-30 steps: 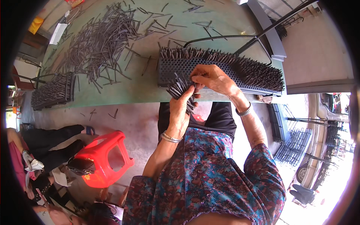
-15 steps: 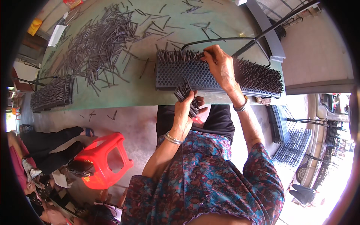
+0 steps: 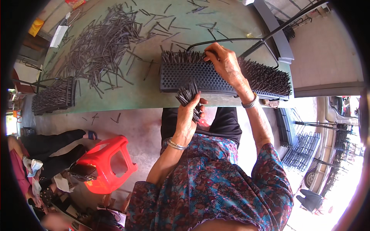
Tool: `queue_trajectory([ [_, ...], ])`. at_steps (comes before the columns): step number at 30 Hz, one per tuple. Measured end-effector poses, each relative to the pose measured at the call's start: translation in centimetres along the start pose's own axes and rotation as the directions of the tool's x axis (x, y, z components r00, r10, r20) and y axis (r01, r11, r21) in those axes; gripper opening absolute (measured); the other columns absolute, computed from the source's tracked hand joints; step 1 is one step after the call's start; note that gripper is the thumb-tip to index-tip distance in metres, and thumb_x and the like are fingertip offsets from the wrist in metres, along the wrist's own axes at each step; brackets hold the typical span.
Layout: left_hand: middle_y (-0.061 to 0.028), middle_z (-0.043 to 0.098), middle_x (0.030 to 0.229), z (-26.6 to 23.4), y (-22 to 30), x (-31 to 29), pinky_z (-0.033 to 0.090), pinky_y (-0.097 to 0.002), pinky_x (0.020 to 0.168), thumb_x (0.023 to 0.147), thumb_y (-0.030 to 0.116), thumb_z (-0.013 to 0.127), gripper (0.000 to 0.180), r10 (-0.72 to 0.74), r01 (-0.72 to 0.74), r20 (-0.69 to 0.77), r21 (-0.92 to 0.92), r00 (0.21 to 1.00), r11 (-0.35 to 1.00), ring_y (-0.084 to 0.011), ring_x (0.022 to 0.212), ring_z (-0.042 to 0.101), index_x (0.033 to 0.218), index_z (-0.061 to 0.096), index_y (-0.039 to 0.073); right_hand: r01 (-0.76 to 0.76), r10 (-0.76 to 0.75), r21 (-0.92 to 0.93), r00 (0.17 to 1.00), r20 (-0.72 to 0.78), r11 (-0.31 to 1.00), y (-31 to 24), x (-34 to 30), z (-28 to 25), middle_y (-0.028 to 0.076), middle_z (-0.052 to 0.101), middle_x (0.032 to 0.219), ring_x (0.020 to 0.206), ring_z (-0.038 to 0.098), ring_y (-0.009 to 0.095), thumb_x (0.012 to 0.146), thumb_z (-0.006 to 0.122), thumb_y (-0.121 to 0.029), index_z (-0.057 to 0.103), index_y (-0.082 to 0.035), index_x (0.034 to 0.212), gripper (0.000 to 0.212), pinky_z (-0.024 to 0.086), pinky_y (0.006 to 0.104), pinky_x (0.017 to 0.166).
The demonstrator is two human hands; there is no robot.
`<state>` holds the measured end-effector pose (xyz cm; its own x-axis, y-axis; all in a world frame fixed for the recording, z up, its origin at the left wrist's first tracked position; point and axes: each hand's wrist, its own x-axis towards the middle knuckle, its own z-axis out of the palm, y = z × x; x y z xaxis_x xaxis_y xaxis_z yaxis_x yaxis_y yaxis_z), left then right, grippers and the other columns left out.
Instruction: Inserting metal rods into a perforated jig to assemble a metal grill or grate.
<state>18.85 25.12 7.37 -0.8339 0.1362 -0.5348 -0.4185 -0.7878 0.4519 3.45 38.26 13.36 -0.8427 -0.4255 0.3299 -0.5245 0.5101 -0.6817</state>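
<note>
A bundle of thin dark sticks is gripped in my left hand, just in front of the table's near edge. Beyond it, on the table, lies a long dark block full of round holes, with a metal rod frame rising behind it. Sticks stand upright in the block's far row and crowd its right part, while bare holes show at the front left. My right hand is over the block's middle, thumb and fingertips pinched on a dark stick at the far row; the fingers hide most of that stick.
A big heap of loose sticks spreads over the green table. Another stick-filled block stands at the left edge. On the floor are a red stool and, at right, stacked racks. Another person sits at lower left.
My right hand has shifted slightly left along the far row. My left hand has turned a little, and the bundle's tips have moved left. The person at lower left has moved their hands.
</note>
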Motion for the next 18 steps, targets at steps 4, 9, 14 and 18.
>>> queue_trajectory([
  [4, -0.0088, 0.062, 0.086, -0.2, -0.1, 0.0, 0.042, -0.0238, 0.049, 0.092, 0.020, 0.065, 0.024, 0.063, -0.063, 0.012, -0.028, 0.998, 0.998, -0.0108, 0.064, 0.053, 0.109, 0.057, 0.007, 0.150, -0.149, -0.140, 0.989, 0.018, 0.979, 0.9, -0.5, 1.2, 0.011, 0.066, 0.088, 0.078, 0.069, 0.024, 0.089, 0.061, -0.006, 0.062, -0.001, 0.099, 0.011, 0.053, 0.0330, 0.067],
  [9, -0.0099, 0.063, 0.088, 0.0, 0.3, -0.2, 0.041, -0.0237, 0.048, 0.092, 0.021, 0.064, 0.027, 0.075, -0.075, -0.004, -0.051, 0.997, 0.996, -0.0106, 0.063, 0.053, 0.112, 0.054, 0.007, 0.283, -0.335, -0.384, 0.939, -0.075, 0.879, 0.6, -0.7, 1.7, 0.007, 0.064, 0.092, 0.085, 0.063, 0.025, 0.084, 0.067, -0.010, 0.068, -0.008, 0.101, 0.017, 0.051, 0.0348, 0.073],
  [14, -0.0109, 0.066, 0.085, 0.2, 0.7, -0.2, 0.044, -0.0220, 0.046, 0.091, 0.023, 0.066, 0.025, 0.086, -0.086, -0.005, -0.030, 0.996, 0.996, -0.0099, 0.063, 0.056, 0.106, 0.057, 0.005, 0.194, -0.254, -0.388, 0.961, -0.107, 0.901, 0.4, -1.3, 2.2, 0.006, 0.063, 0.094, 0.086, 0.061, 0.024, 0.083, 0.068, -0.014, 0.071, -0.011, 0.101, 0.018, 0.049, 0.0350, 0.076],
  [18, -0.0110, 0.067, 0.085, 0.6, 0.7, -0.4, 0.044, -0.0224, 0.046, 0.091, 0.021, 0.066, 0.023, 0.090, -0.089, 0.012, -0.050, 0.996, 0.995, -0.0118, 0.065, 0.058, 0.104, 0.060, 0.004, 0.089, -0.199, -0.492, 0.964, -0.175, 0.866, 1.1, -1.8, 2.1, 0.008, 0.063, 0.098, 0.085, 0.061, 0.024, 0.083, 0.070, -0.018, 0.072, -0.013, 0.103, 0.021, 0.048, 0.0347, 0.077],
])
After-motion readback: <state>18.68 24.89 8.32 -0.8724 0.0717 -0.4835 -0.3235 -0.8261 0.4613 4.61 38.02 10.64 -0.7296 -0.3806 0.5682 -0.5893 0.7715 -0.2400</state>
